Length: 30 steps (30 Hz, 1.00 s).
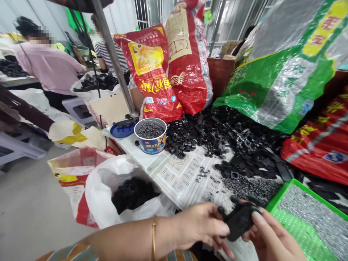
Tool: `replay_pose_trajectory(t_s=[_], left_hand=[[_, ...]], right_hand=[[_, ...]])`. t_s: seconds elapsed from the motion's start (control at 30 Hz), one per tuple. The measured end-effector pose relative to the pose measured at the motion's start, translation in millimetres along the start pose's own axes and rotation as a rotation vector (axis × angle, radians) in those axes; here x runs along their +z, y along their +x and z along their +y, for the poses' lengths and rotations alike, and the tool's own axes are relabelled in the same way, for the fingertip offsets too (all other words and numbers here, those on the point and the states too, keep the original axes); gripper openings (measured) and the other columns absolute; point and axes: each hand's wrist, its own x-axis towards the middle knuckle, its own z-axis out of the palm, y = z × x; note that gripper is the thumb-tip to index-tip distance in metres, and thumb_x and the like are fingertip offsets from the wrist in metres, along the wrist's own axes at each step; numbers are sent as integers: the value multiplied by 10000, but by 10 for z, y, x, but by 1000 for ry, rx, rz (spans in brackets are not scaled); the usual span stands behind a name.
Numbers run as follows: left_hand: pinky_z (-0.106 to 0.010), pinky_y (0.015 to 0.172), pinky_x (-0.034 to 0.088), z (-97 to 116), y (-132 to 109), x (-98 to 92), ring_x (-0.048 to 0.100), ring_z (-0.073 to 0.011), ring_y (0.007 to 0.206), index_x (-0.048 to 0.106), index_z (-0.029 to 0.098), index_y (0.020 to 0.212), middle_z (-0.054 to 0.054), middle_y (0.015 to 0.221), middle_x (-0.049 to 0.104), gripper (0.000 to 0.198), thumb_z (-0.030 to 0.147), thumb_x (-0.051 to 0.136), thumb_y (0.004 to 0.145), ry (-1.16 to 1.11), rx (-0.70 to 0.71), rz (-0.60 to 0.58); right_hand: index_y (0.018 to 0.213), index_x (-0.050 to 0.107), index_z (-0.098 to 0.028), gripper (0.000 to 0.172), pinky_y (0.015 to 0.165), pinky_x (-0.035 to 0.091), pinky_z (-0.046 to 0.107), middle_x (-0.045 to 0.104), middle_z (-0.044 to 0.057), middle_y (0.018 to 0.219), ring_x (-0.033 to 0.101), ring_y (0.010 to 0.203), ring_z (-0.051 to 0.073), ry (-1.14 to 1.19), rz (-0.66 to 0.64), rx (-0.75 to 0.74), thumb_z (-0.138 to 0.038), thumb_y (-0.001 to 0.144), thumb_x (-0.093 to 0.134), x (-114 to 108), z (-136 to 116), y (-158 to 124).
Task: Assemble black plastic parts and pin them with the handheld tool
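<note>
A small black plastic part (239, 222) with rounded knobs is held between my two hands, low over the front of the table. My right hand (274, 232) pinches it from the right, thumb lying on its upper face. From the other side, the closed fingers of my left hand (199, 224) grip its left edge near a knob; a thin bangle circles that wrist. Just beyond my hands lie a pile of tiny dark metal pieces (251, 188) and flat black parts (252, 165). To the right is a green tray (292, 226) with many small silvery pieces.
A tub (150, 145) of small dark beads stands at the table's left edge by a blue lid (122, 129). Black parts (201, 132) heap before red sacks (187, 72) and a green sack (272, 87). An open white sack (100, 192) sits below left. Co-workers (50, 65) are behind.
</note>
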Motion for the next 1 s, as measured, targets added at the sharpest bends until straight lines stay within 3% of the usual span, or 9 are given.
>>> replay_pose_trajectory(t_s=[0.17,0.27,0.37,0.43,0.57,0.67,0.77,0.9,1.0], left_hand=[[-271,611,426,276,-248,-354,626,-134,606,507,166,980,-51,826,640,409,383,675,676,-9,98,0],[-272,551,420,323,-327,-507,584,-117,501,524,144,899,-60,783,643,316,375,636,715,-88,162,126],[-281,604,418,301,-380,-567,621,-145,570,535,139,843,-56,772,642,273,323,661,686,-181,185,215],[-303,646,416,265,-391,-600,636,-164,606,550,145,855,-56,807,648,300,295,698,641,-237,186,191],[-344,675,418,197,-367,-735,604,-147,560,581,143,848,-50,790,652,335,294,736,592,-290,251,194],[-343,645,424,189,-367,-806,585,-146,531,601,124,832,-65,760,649,323,372,690,644,-347,289,269],[-315,657,425,228,-365,-800,608,-162,585,615,103,824,-86,772,652,290,367,638,708,-403,340,315],[-259,651,413,279,-302,-728,594,-134,642,620,114,852,-53,736,637,186,258,635,736,-407,342,307],[-233,601,392,257,-248,-641,559,-108,630,613,137,890,-33,749,627,177,248,624,753,-354,308,329]], right_hand=[[698,601,-164,363,479,437,246,553,-1,537,514,484,133,-442,-346,-93,-517,757,539,545,-234,332],[613,613,-166,505,538,441,275,590,39,549,558,528,163,-823,-253,-291,-550,831,366,804,-293,680],[807,663,-192,381,641,466,324,655,79,791,616,708,210,-1131,-144,-682,-458,846,393,1030,-206,1076],[929,655,-215,321,694,480,341,640,102,936,622,821,227,-1200,-258,-926,-389,854,396,1181,-86,1304],[850,657,-213,302,712,490,402,616,122,945,623,825,260,-1216,-391,-1034,-353,864,390,1386,107,1550],[804,653,-209,285,679,509,397,634,112,945,628,807,257,-1241,-318,-1081,-368,857,423,1311,89,1445],[810,645,-217,206,642,528,349,656,72,923,638,788,223,-1104,-167,-924,-394,798,541,1091,25,1083],[983,588,-217,269,649,557,287,656,48,892,648,726,160,-779,-196,-639,-354,755,623,883,46,571],[1080,571,-233,316,666,557,292,641,53,920,639,730,149,-767,-260,-629,-305,774,610,818,62,414]])
